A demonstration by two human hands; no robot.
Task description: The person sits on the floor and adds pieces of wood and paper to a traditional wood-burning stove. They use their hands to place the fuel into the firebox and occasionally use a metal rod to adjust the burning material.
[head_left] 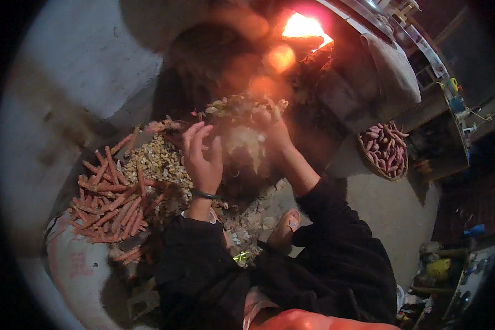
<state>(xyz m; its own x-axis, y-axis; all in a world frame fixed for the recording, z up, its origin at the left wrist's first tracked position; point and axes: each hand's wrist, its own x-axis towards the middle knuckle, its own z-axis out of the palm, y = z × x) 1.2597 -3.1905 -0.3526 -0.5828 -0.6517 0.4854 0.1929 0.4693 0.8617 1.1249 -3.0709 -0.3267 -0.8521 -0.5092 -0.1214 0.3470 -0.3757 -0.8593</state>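
My left hand [204, 163] has its fingers spread and curved, with nothing seen in its grasp; a dark band circles the wrist. It hovers beside a pile of peanut shells [154, 161]. My right hand [275, 130] reaches to a heap of dry leafy scraps [235, 106] in front of the stove. Glare and blur cover its fingers, so whether it grips any of the scraps is unclear. Between my hands shows a pale, ragged patch [245, 144] that I cannot identify. Reddish corn cobs [111, 202] lie piled to the left of my left forearm.
Fire burns brightly in a stove opening [305, 29] ahead. A wicker basket [365, 154] of sweet potatoes [383, 148] stands at right, below a cloth [392, 68]. A printed woven sack [76, 264] lies at lower left. Debris [251, 218] litters the floor around my sandalled feet [286, 227].
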